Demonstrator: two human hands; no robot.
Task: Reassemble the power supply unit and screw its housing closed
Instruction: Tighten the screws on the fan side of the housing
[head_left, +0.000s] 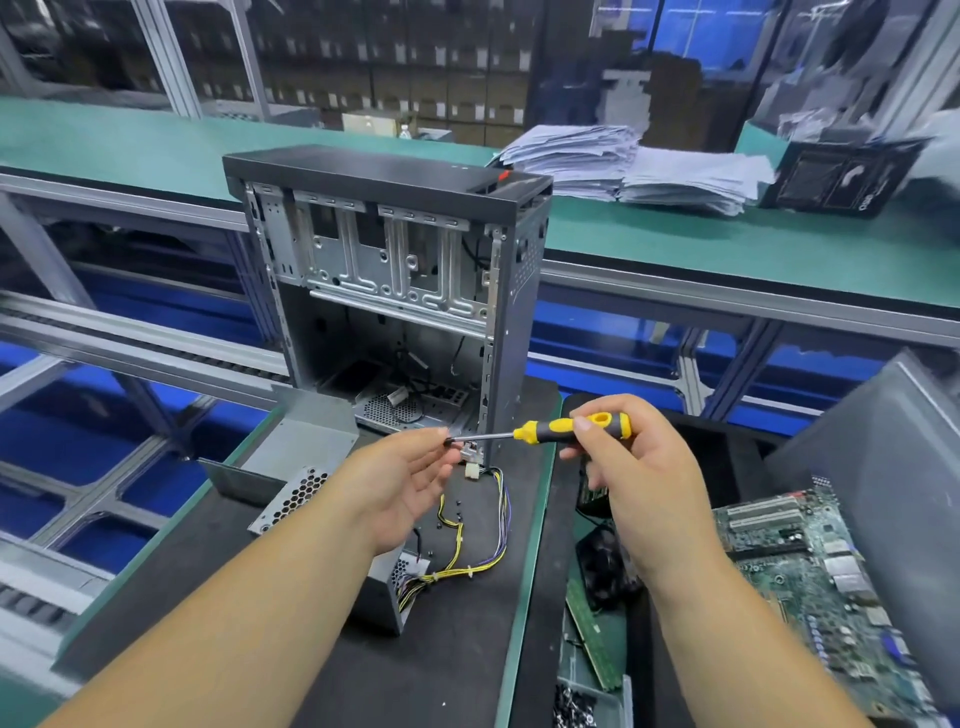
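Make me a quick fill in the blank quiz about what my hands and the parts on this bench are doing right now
1. The right hand grips the screwdriver by its yellow and ____ handle.
2. The left hand touches the screwdriver's ____ with its fingertips.
3. The empty computer case stands ____ on the mat.
4. The motherboard lies to the ____ of the right hand.

Missing words: black; tip; upright; right
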